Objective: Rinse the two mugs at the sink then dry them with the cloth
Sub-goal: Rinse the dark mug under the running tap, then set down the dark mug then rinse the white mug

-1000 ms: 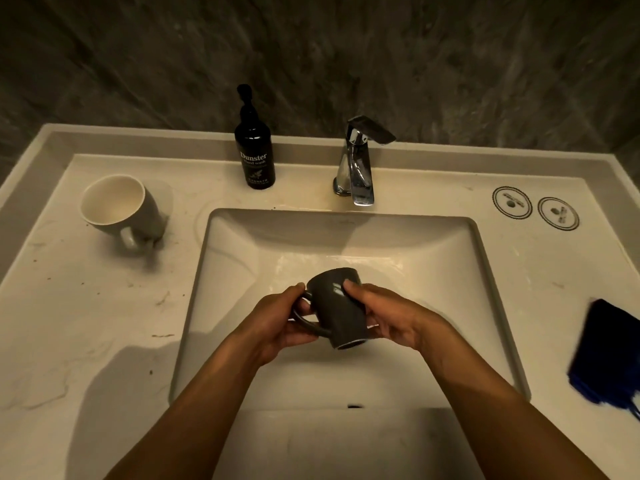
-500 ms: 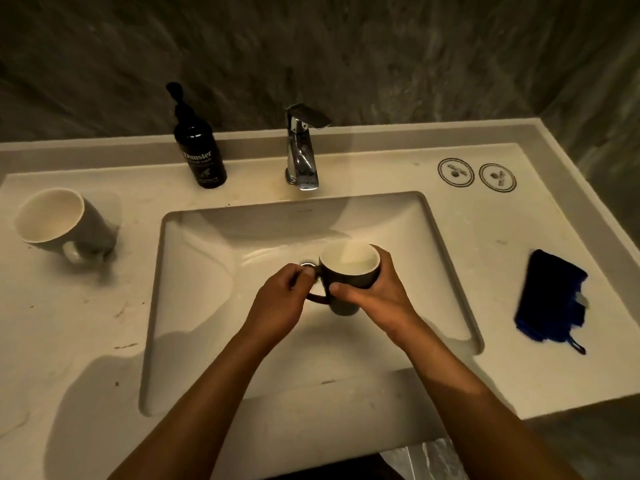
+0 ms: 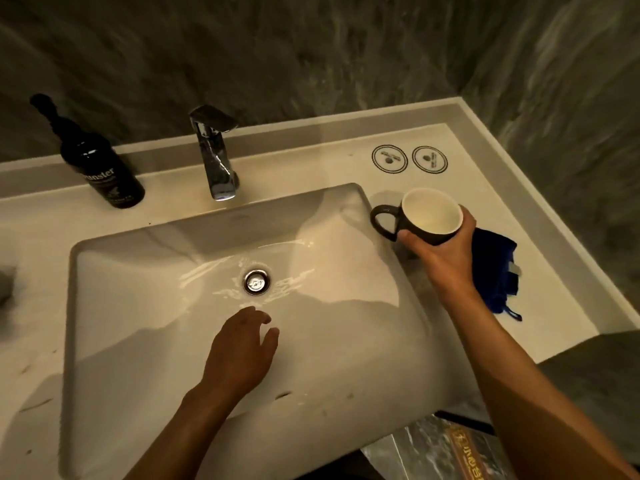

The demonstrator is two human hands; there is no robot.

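Note:
My right hand (image 3: 446, 252) grips a dark mug (image 3: 427, 218) with a pale inside, upright, just right of the sink basin (image 3: 138, 289) over the counter, handle pointing left. A blue cloth (image 3: 493, 271) lies on the counter directly behind that hand, partly hidden by it. Over the basin, below the drain (image 3: 256, 282), my left hand (image 3: 242, 344) hangs empty with fingers apart. The faucet (image 3: 213, 154) stands at the back of the basin; no water runs from it. The second mug is out of view, apart from a dark shape at the far left edge.
A dark pump bottle (image 3: 100, 174) stands at the back left of the counter. Two round marked discs (image 3: 408, 159) sit at the back right. The counter's raised rim and a wall close off the right side.
Both hands held the dark mug over the basin before. Now my left hand has let go, and my right hand has carried the mug right, to the counter by the cloth. The view swung right.

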